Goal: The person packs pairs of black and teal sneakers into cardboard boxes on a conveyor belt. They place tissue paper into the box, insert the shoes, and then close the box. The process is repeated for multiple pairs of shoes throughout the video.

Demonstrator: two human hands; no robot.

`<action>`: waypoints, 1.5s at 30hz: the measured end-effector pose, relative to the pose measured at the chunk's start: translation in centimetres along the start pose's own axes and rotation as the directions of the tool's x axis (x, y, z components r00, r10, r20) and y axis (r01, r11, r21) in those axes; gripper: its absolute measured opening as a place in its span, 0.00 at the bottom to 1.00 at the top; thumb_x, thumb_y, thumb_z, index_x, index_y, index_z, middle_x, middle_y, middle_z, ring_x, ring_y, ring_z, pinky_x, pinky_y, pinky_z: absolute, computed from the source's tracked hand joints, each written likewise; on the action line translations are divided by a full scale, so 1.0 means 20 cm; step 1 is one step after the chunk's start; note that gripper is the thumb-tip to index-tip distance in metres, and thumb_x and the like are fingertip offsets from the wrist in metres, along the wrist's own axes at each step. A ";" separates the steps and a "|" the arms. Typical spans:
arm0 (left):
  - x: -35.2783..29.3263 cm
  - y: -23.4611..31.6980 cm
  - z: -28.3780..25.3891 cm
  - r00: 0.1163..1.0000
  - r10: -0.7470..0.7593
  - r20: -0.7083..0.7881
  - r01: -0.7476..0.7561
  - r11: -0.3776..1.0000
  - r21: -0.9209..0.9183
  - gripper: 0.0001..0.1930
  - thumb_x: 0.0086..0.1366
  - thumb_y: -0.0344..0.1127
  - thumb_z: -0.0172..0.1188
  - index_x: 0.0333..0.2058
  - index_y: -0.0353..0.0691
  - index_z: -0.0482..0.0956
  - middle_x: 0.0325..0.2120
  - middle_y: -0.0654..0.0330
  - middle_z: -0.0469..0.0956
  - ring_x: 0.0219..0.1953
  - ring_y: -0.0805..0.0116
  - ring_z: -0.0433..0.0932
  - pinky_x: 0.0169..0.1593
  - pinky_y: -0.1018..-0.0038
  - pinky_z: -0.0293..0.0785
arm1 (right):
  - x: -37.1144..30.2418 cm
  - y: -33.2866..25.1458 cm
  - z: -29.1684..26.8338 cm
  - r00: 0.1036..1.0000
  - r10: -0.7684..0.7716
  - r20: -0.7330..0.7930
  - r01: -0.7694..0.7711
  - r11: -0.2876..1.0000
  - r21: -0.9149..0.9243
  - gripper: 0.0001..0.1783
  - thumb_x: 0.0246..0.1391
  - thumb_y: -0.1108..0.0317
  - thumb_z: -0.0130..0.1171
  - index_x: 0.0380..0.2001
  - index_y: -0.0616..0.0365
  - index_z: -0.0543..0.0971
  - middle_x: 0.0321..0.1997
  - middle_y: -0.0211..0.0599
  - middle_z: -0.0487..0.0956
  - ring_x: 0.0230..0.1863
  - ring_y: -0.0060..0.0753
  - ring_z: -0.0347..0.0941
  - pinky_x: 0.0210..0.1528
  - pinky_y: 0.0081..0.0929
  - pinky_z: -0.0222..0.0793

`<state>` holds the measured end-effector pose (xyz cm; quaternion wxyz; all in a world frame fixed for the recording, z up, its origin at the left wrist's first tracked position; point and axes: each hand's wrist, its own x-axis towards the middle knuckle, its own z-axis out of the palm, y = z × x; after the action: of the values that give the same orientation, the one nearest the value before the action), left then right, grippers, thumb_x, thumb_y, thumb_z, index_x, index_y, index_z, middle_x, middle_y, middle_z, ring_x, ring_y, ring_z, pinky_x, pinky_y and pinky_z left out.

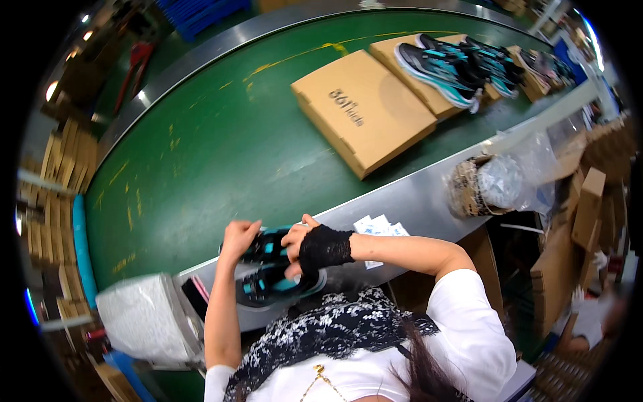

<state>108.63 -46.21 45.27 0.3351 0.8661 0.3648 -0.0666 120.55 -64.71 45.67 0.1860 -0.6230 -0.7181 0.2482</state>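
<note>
Two black and teal sneakers lie side by side on the metal ledge in front of me, a far sneaker and a near sneaker. My left hand is at the far sneaker's left end, its fingers curled together. Whatever they pinch, if anything, is too small to make out. My right hand, in a black lace wrist cover, bends its fingers over the right end of the far sneaker. Its thumb points down over the near sneaker, partly hiding both.
A closed brown shoebox lies on the green conveyor belt. Beyond it, more sneakers rest on boxes. White paper slips and a carton with a plastic bag are right; a white wrapped stack and phone left.
</note>
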 end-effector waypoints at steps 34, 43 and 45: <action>0.34 -0.14 -0.31 0.653 0.421 -0.630 -0.415 0.894 0.167 0.16 0.55 0.35 0.55 0.40 0.32 0.73 0.31 0.48 0.76 0.34 0.53 0.75 0.40 0.66 0.70 | -0.32 -0.03 -0.92 0.257 0.174 -0.951 0.042 0.981 0.191 0.25 0.35 0.69 0.59 0.43 0.56 0.69 0.39 0.39 0.73 0.39 0.34 0.71 0.42 0.26 0.67; 0.09 -0.56 -0.32 0.845 0.340 -0.412 -0.260 0.936 0.238 0.22 0.52 0.42 0.59 0.40 0.29 0.72 0.45 0.35 0.64 0.49 0.42 0.64 0.51 0.62 0.62 | -0.24 0.32 -0.47 0.232 0.546 -0.805 -0.688 0.677 0.261 0.24 0.42 0.54 0.57 0.41 0.57 0.73 0.51 0.48 0.66 0.52 0.52 0.62 0.53 0.38 0.58; -0.10 -0.60 -0.39 0.719 0.373 -0.586 -0.396 0.913 0.096 0.15 0.53 0.35 0.58 0.36 0.31 0.74 0.43 0.44 0.68 0.46 0.48 0.68 0.49 0.64 0.65 | -0.06 0.18 -0.44 0.329 0.341 -0.881 -0.463 0.871 0.164 0.22 0.43 0.57 0.56 0.42 0.57 0.72 0.50 0.53 0.66 0.50 0.54 0.63 0.51 0.41 0.59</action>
<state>98.04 -36.30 45.56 0.2262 0.8932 0.2643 0.2849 128.68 -64.42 50.63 0.4296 -0.8249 -0.3470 -0.1203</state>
